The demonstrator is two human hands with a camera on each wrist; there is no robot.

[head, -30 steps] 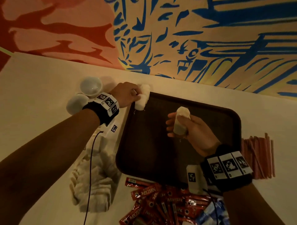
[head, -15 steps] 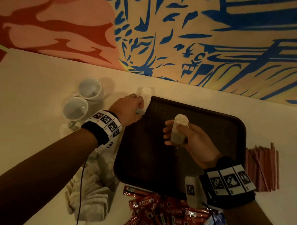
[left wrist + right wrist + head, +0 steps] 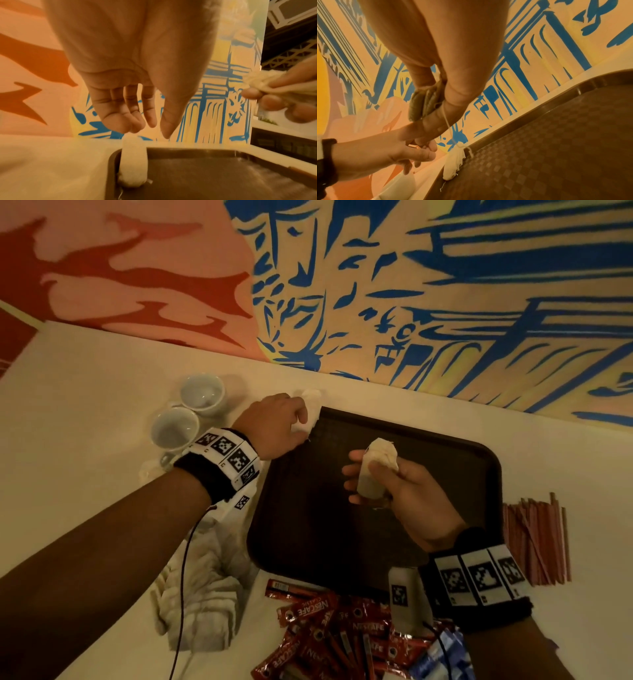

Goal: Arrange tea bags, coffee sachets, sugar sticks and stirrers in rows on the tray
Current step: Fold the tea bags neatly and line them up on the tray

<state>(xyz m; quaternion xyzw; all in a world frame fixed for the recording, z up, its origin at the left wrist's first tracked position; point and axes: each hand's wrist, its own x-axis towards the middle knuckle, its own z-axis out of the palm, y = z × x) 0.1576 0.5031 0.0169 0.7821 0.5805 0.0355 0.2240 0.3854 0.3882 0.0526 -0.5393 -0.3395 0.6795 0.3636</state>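
Note:
A dark brown tray [image 3: 445, 460] lies on the cream table. One white tea bag [image 3: 313, 407] leans on its far left corner rim, also seen in the left wrist view [image 3: 133, 166] and the right wrist view [image 3: 453, 165]. My left hand [image 3: 301, 422] hovers just above it, fingers hanging loose [image 3: 150, 128], holding nothing. My right hand [image 3: 370, 470] is over the tray's middle and grips a small stack of tea bags [image 3: 376, 463] between thumb and fingers [image 3: 433, 108]; a string dangles from them.
Red coffee sachets [image 3: 325, 628] and blue sugar sticks [image 3: 442, 655] are heaped at the tray's near edge. Reddish stirrers [image 3: 537, 539] lie right of the tray. Two white cups [image 3: 202, 393] stand at far left, above a white heap [image 3: 202, 587]. A painted wall borders the table's back.
My left hand brought its tea bag down onto the tray's far left corner and let it go. My right hand stayed over the tray with its tea bags.

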